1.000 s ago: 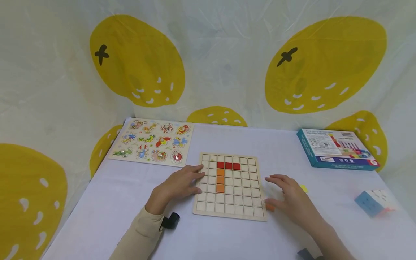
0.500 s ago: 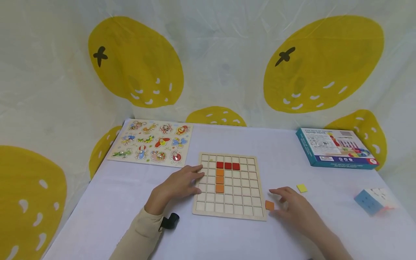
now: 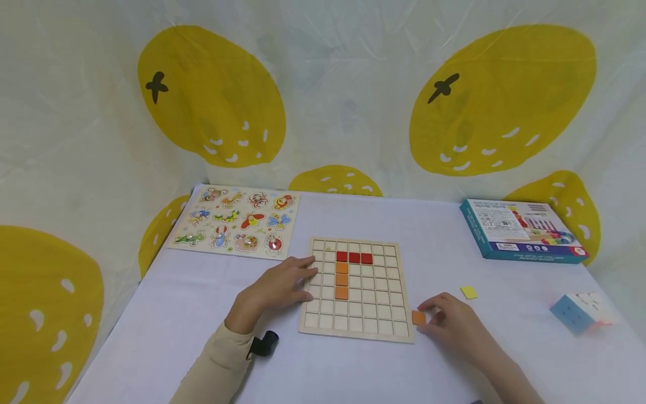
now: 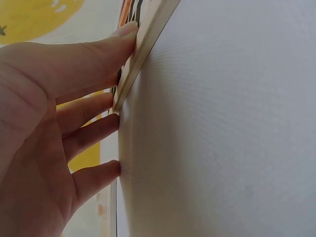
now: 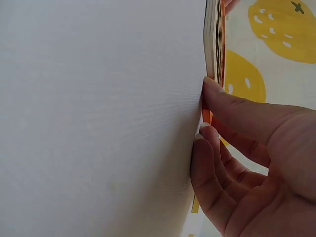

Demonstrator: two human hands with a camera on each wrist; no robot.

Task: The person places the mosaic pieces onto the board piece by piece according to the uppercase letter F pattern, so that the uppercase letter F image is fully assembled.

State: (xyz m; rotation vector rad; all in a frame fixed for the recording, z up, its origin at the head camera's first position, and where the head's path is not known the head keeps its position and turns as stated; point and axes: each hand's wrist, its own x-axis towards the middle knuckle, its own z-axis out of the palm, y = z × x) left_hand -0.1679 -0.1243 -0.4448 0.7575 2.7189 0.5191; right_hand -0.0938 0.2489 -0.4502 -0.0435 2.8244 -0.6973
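A square wooden grid board [image 3: 355, 324] lies on the white table, with three red tiles [image 3: 355, 258] in a row and three orange tiles [image 3: 341, 279] in a column below the leftmost red one. My left hand [image 3: 282, 285] rests at the board's left edge; its thumb touches the rim [image 4: 140, 61] in the left wrist view, with the other fingers loosely spread. Just off the board's lower right side, my right hand [image 3: 451, 321] pinches a loose orange tile [image 3: 418, 318] between thumb and fingertips. In the right wrist view, fingers partly cover that tile [image 5: 206, 114].
A yellow tile [image 3: 469, 292] lies beyond the right hand. At the back left is an insect picture puzzle [image 3: 234, 221]; at the back right, a teal-edged box [image 3: 525, 230]. A puzzle cube [image 3: 580, 314] sits at far right. A lemon-print cloth [image 3: 348, 101] hangs behind.
My right hand has drawn back to the right from the board's edge, uncovering the yellow tile, and its thumb and fingers have closed in on the loose orange tile. The left hand stays put.
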